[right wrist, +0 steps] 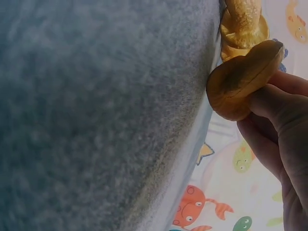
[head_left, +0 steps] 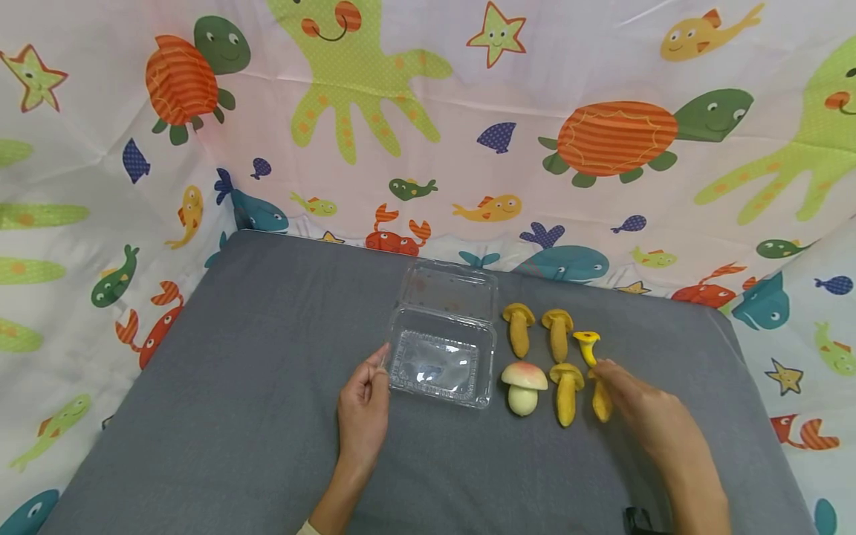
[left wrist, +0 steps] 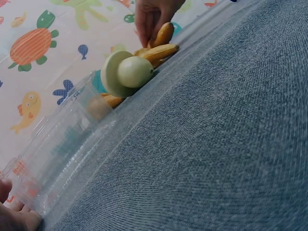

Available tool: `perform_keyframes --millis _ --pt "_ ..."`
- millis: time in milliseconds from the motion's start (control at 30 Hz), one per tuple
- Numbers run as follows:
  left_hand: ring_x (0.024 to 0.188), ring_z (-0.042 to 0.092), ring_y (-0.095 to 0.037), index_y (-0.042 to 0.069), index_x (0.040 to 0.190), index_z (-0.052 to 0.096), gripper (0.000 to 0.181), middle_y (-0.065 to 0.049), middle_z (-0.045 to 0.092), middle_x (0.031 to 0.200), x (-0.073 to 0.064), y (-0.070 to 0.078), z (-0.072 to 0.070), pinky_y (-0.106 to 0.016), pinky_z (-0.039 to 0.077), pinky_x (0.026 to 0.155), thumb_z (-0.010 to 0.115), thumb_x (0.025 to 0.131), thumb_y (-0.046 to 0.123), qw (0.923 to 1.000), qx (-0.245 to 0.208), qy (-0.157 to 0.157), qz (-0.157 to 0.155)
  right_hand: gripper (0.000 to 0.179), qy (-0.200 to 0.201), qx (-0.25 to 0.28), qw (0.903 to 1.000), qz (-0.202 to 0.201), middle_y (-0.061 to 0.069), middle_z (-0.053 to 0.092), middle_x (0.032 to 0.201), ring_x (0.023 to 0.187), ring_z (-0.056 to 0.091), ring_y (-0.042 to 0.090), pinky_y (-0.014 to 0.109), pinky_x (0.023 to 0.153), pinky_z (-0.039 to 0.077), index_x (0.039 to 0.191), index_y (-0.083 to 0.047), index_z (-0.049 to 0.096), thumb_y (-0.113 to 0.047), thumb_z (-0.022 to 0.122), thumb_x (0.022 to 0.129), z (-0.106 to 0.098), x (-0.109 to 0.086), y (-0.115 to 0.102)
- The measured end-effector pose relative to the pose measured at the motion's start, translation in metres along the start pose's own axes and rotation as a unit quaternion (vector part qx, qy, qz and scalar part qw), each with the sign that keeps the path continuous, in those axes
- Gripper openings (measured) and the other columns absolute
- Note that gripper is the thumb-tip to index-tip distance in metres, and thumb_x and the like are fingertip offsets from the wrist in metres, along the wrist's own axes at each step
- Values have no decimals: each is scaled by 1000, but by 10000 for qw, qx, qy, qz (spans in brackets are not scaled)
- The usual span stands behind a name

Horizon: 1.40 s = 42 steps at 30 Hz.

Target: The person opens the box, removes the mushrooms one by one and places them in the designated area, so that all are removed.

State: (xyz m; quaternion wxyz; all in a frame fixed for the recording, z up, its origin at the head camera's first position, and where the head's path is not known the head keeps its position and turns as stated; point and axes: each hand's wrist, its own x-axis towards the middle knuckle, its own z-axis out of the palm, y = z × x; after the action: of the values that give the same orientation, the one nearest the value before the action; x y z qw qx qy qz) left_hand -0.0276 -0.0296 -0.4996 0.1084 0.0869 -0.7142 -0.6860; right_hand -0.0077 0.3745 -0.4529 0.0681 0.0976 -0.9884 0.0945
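Observation:
My left hand [head_left: 363, 409] pinches the left edge of a clear plastic clamshell box [head_left: 435, 364], whose lid [head_left: 449, 290] is folded back away from me. Nothing is inside the box. To its right, my right hand [head_left: 645, 409] holds a brown toy mushroom [head_left: 602, 401] between thumb and fingers; its cap is partly hidden from the head view. The right wrist view shows that mushroom [right wrist: 245, 79] at the fingertips, close to the cloth. Beside it are a brown mushroom [head_left: 566, 394], a yellow trumpet-shaped mushroom [head_left: 587, 345] and a pale mushroom with a pinkish cap [head_left: 524, 388].
Two more brown mushrooms, one on the left [head_left: 519, 331] and one on the right [head_left: 558, 334], lie in the back row. Grey cloth [head_left: 267, 371] covers the table. A curtain printed with sea animals [head_left: 468, 111] hangs behind it. A small black object [head_left: 638, 519] lies at the front edge.

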Motion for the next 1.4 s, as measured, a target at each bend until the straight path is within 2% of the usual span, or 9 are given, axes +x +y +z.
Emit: perform_keyframes --millis 367,567,767,1067,1267,1400 --pt "48 26 -1 8 73 47 32 2 68 142 0 0 0 -19 24 45 52 103 -1 9999 -102 -47 -124 44 44 102 9998 -174 13 69 139 113 73 38 56 84 59 134 -14 71 -5 79 91 1 -3 2" --pt "48 25 -1 8 73 48 31 3 68 142 0 0 0 -19 23 45 53 103 0 9999 -72 -46 -107 44 92 166 9993 -326 11 69 140 112 74 37 55 83 59 132 -15 71 -3 80 91 0 -4 2" --pt "49 25 -1 9 73 48 32 3 67 142 0 -1 -1 -19 23 46 53 103 0 9999 -27 -43 -91 44 27 191 9993 -306 9 70 138 107 76 35 54 81 60 132 -18 70 -4 79 92 0 -6 2" --pt "53 27 -4 8 73 47 31 5 68 142 -3 1 2 -19 26 50 51 102 -1 9998 24 177 -82 50 -146 241 9992 -271 9 66 145 111 74 37 56 83 59 135 -19 67 -4 81 90 -1 -8 4" --pt "63 35 -9 8 73 45 31 2 67 143 -5 0 5 -19 30 55 50 102 -3 9995 -75 305 79 52 -56 227 9992 -327 10 65 145 110 74 37 56 82 59 137 -18 66 -4 82 89 1 -9 5" --pt "60 34 -8 9 72 45 33 2 67 143 -7 -1 7 -19 29 54 49 103 -3 9994 -124 304 74 56 -67 253 9990 -375 14 65 145 112 73 38 57 82 59 139 -16 65 -2 82 87 1 -10 7"
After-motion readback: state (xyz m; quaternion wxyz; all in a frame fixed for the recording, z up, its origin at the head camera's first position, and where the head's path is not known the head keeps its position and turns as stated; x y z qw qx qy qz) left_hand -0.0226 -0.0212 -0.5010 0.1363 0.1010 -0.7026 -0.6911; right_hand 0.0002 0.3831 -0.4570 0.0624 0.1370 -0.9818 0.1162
